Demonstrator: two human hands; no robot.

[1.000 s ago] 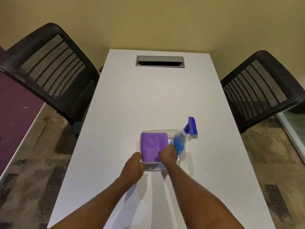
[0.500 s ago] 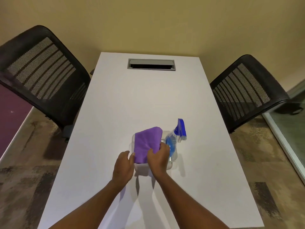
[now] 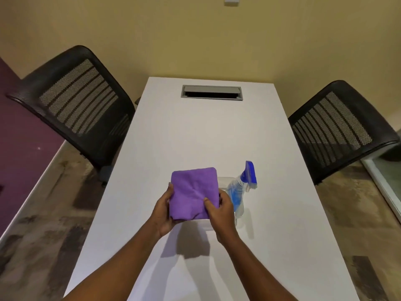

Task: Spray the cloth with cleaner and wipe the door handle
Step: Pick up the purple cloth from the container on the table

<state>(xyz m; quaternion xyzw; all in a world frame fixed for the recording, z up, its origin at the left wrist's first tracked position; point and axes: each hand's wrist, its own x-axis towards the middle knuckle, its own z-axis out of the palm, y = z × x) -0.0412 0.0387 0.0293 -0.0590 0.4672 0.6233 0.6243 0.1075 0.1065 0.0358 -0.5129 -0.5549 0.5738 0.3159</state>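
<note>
A folded purple cloth [image 3: 193, 192] is held up above the white table [image 3: 208, 137], casting a shadow below it. My left hand [image 3: 163, 210] grips its lower left edge and my right hand [image 3: 221, 210] pinches its lower right corner. Behind the cloth stands a clear plastic tray [image 3: 225, 181], mostly hidden. A clear spray bottle with blue liquid and a blue trigger head [image 3: 242, 187] leans in the tray's right side, just right of my right hand. No door handle is in view.
Two black mesh chairs flank the table, one at the left [image 3: 76, 105] and one at the right [image 3: 338, 131]. A grey cable hatch [image 3: 211, 92] sits in the table's far end. A glass panel edge [image 3: 386, 183] is at the far right.
The cloth lay flat in the tray; my right hand lifted it out and both hands now hold it up above the table. The bottle stayed in the tray.
</note>
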